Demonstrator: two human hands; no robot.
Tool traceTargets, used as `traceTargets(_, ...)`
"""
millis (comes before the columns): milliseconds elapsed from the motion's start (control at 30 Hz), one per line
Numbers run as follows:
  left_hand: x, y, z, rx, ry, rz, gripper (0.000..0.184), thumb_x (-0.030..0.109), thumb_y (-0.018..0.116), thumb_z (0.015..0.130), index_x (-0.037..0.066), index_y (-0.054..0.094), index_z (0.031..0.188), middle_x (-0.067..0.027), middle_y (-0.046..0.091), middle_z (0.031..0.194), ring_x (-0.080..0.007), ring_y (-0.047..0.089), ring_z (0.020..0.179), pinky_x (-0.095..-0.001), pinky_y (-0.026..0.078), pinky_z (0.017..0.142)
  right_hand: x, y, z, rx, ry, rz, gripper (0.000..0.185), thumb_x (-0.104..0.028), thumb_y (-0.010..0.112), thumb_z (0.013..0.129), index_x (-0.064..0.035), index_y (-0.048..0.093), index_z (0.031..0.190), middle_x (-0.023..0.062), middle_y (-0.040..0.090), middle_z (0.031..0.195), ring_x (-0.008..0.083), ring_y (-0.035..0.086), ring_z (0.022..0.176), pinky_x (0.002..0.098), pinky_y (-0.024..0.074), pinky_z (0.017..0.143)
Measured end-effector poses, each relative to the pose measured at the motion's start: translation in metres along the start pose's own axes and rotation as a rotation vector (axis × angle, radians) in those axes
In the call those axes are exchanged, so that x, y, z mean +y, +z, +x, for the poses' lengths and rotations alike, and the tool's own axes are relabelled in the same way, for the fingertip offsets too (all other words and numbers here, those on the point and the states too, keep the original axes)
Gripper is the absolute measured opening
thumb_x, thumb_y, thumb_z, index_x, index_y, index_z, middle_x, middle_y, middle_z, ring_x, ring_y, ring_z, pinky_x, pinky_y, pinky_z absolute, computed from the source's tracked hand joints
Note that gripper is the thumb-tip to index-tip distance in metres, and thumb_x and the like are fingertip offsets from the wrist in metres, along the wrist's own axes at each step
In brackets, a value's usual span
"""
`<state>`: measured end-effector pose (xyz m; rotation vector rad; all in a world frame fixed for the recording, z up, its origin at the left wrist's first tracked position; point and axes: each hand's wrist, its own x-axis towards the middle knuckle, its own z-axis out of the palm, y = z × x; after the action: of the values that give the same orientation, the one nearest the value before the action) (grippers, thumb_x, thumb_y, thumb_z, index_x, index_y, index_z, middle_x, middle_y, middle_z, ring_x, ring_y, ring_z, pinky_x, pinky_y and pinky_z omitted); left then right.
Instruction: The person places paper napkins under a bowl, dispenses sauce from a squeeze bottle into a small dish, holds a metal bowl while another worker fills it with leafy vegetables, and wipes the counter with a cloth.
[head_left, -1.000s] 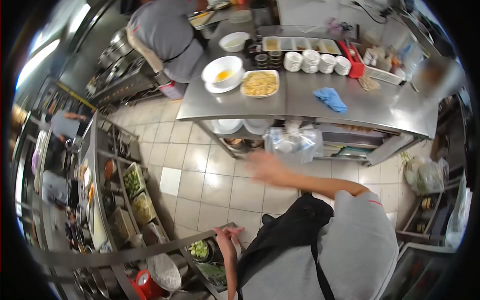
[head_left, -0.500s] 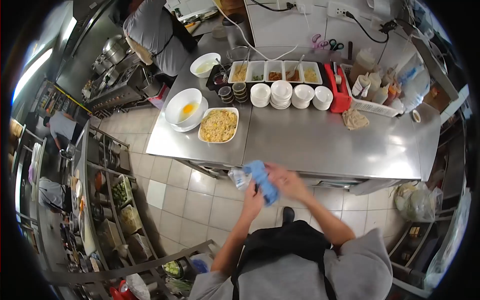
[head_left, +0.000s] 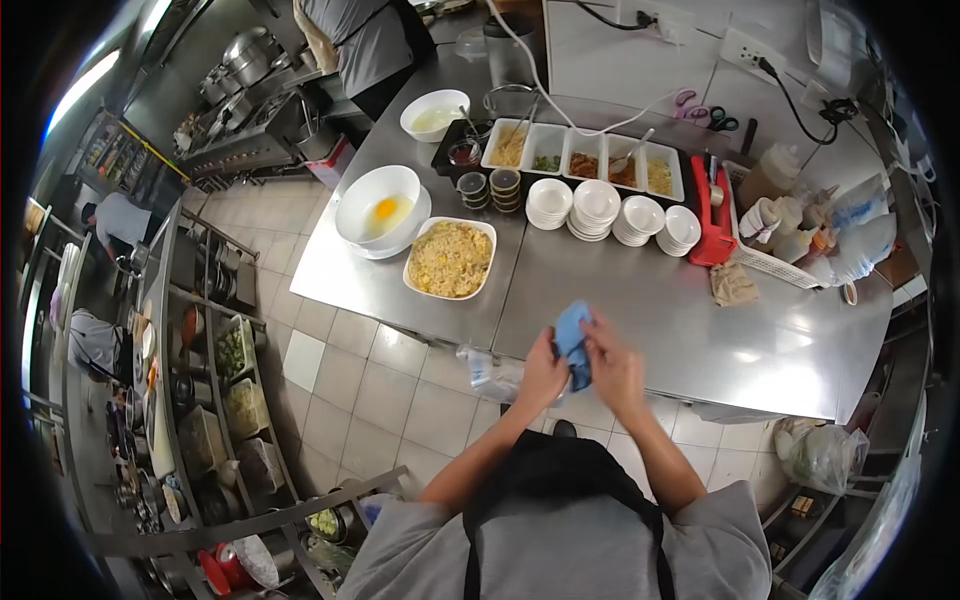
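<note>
A folded blue cloth (head_left: 573,340) is held between my two hands at the front edge of the steel counter (head_left: 640,300). My left hand (head_left: 543,370) grips its left side and my right hand (head_left: 614,368) pinches its right side. Left of them on the counter stands a square white dish of fried rice (head_left: 450,259). Behind that is a white bowl with a raw egg (head_left: 380,210), set on a plate. Stacks of small white bowls (head_left: 597,208) stand beyond my hands.
A tray of toppings (head_left: 548,150), a red holder (head_left: 710,215), a basket of bottles (head_left: 780,262) and a beige cloth (head_left: 735,285) line the counter's back. A person (head_left: 368,45) stands at the upper left. Metal shelving (head_left: 215,400) is at the left.
The blue cloth, lying on the counter a second ago, was taken up and is now more compact between my hands. The view has shifted, and the person at the back appears farther right.
</note>
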<state>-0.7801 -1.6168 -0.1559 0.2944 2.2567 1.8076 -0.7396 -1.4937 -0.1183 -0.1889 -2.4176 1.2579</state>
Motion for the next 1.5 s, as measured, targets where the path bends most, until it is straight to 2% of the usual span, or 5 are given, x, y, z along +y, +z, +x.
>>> traceTargets(133, -0.012, -0.025, 0.0, -0.233, -0.028, -0.32, 0.026, 0.013, 0.05, 0.089, -0.003, 0.046, 0.109, -0.0115, 0.057, 0.103, -0.0154, 0.056, 0.092, -0.0275, 0.043, 0.083, 0.017, -0.011, 0.044, 0.015, -0.168, -0.682, 0.026, -0.006, 0.059, 0.076, -0.0081, 0.062, 0.101, 0.0126, 0.05, 0.121, 0.0358, 0.05, 0.105, 0.0385, 0.0476, 0.079)
traceTargets(267, -0.034, -0.087, -0.003, -0.363, -0.082, -0.336, 0.028, 0.014, 0.05, 0.09, -0.002, 0.046, 0.112, -0.011, 0.058, 0.103, -0.0151, 0.056, 0.097, -0.0268, 0.043, 0.084, 0.071, 0.027, 0.051, -0.179, 0.027, -0.547, 0.017, -0.008, 0.058, 0.075, -0.0067, 0.062, 0.092, 0.0103, 0.051, 0.113, 0.0325, 0.05, 0.101, 0.0389, 0.0462, 0.079)
traceTargets(633, -0.067, -0.203, 0.065, 0.28, -0.186, -0.282, 0.041, 0.025, 0.041, 0.094, 0.004, 0.032, 0.127, -0.0121, 0.055, 0.099, -0.0167, 0.059, 0.072, -0.0279, 0.049, 0.06, 0.065, 0.058, 0.093, 0.122, -0.13, -0.533, 0.025, -0.001, 0.054, 0.075, -0.0079, 0.06, 0.098, 0.013, 0.054, 0.108, 0.0349, 0.049, 0.097, 0.0405, 0.0416, 0.081)
traceTargets(1133, -0.046, -0.252, 0.143, -0.336, -0.445, -0.144, 0.053, 0.02, 0.033, 0.089, 0.009, 0.017, 0.139, -0.0162, 0.051, 0.114, -0.0197, 0.06, 0.081, -0.027, 0.051, 0.06, 0.048, 0.113, 0.103, 0.071, -0.132, -0.356, 0.035, 0.006, 0.05, 0.073, -0.0062, 0.059, 0.104, 0.0121, 0.05, 0.114, 0.0338, 0.046, 0.103, 0.0413, 0.0388, 0.088)
traceTargets(1500, -0.051, -0.241, 0.184, -0.195, 0.037, 0.374, 0.056, 0.036, 0.023, 0.089, 0.006, 0.03, 0.136, -0.0187, 0.039, 0.131, -0.0339, 0.042, 0.117, -0.0363, 0.031, 0.099, 0.046, 0.11, 0.098, 0.047, -0.12, -0.37, 0.035, 0.005, 0.051, 0.073, -0.0088, 0.059, 0.104, 0.0111, 0.049, 0.117, 0.0319, 0.046, 0.106, 0.0404, 0.0385, 0.087)
